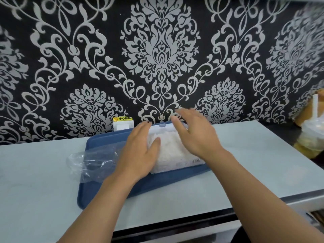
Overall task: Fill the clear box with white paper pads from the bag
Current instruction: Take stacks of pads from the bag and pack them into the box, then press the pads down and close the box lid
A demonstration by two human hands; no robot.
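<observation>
From the head camera, the clear box (175, 151) sits on a blue tray (140, 186) on a pale countertop (245, 163), already packed with white paper pads (168, 148). The left hand (138, 153) lies flat against the box's left side, fingers straight. The right hand (194, 132) hovers over it, fingers spread (slightly blurred). A crumpled plastic bag (91, 162), seemingly emptied, rests on the tray's left. Filling looks finished; the next move likely calls for settling the pads level.

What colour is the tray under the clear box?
The tray is dark blue, seen best in the head view.
</observation>
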